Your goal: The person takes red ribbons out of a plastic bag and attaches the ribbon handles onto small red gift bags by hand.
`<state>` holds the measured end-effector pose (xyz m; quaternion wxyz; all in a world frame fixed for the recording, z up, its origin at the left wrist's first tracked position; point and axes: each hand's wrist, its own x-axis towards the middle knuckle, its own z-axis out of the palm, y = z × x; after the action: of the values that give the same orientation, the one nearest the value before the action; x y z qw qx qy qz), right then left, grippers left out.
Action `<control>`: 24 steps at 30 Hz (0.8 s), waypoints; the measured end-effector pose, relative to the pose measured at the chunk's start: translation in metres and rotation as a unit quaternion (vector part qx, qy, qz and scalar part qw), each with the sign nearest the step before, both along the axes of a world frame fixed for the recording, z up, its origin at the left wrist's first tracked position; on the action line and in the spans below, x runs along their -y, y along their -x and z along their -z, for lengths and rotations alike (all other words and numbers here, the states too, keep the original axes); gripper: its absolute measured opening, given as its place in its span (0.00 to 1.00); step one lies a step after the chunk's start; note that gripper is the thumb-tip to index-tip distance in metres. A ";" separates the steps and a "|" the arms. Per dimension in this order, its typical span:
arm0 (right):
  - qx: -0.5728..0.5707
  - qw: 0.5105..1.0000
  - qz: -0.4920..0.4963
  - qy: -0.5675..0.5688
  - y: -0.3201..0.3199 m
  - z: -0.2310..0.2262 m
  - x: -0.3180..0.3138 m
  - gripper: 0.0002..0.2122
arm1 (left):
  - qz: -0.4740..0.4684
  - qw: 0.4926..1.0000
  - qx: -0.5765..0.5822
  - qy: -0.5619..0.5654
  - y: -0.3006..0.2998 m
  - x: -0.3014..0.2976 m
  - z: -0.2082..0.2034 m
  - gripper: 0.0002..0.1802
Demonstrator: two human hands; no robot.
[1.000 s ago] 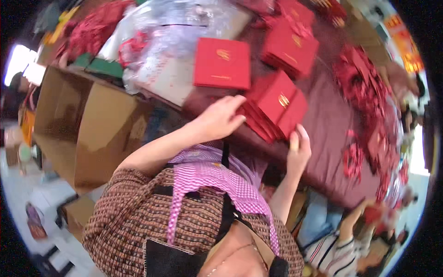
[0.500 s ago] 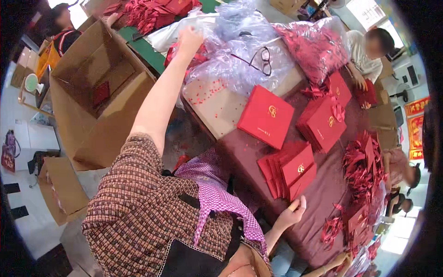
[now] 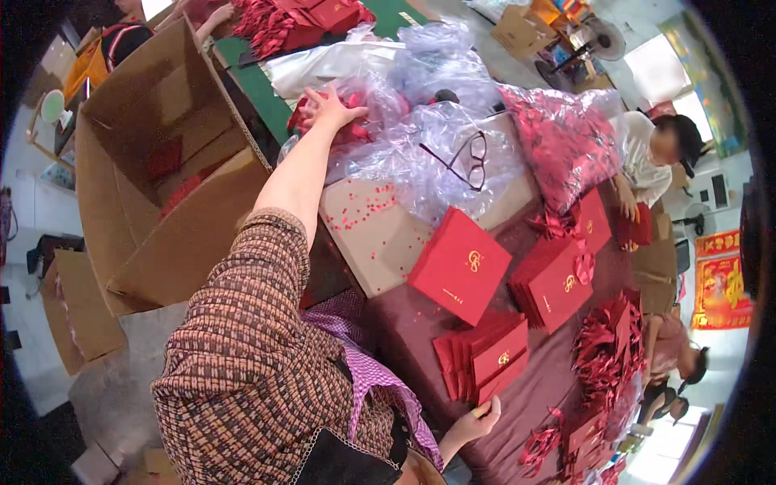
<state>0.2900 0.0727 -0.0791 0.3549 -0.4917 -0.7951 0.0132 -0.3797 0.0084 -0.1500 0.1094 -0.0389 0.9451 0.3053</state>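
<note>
My left hand [image 3: 330, 111] reaches far forward with fingers spread over a clear plastic bag holding red pieces [image 3: 356, 133]. Close to my body, my right hand [image 3: 471, 423] has its fingers curled at the lower corner of a fanned stack of flat red bags [image 3: 485, 360]. Whether it pinches a bag there cannot be made out; something yellowish is on one finger. Beyond that stack lies a square red box [image 3: 461, 267] with a gold emblem. To its right is another stack of red bags [image 3: 551, 284].
An open cardboard box [image 3: 182, 242] with red items inside stands at left. Eyeglasses [image 3: 465, 162] lie on crumpled plastic. A full bag of red pieces [image 3: 566, 141] sits farther right. Red confetti dots a beige board [image 3: 368, 230]. A person [image 3: 651, 149] holds something red across the table.
My left hand's fingers have spread over the plastic bag. The view has shifted, so the stacks and my right hand sit lower and farther left in the picture.
</note>
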 end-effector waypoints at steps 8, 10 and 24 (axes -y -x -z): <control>0.021 1.000 0.004 -0.003 -0.002 0.003 -0.003 0.07 | -0.006 1.000 0.025 0.003 0.015 0.010 0.022 0.35; 0.022 1.000 0.005 -0.002 -0.002 0.003 -0.003 0.07 | -0.001 1.000 0.010 0.029 0.013 0.010 0.024 0.32; -0.007 1.000 0.002 0.022 -0.005 0.004 0.000 0.08 | 0.054 0.963 -0.248 -0.086 0.092 -0.018 -0.082 0.19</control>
<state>0.2952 0.0731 -0.0832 0.3493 -0.5007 -0.7913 0.0339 -0.4713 0.0264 -0.0677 -0.1093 0.0987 0.9134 0.3795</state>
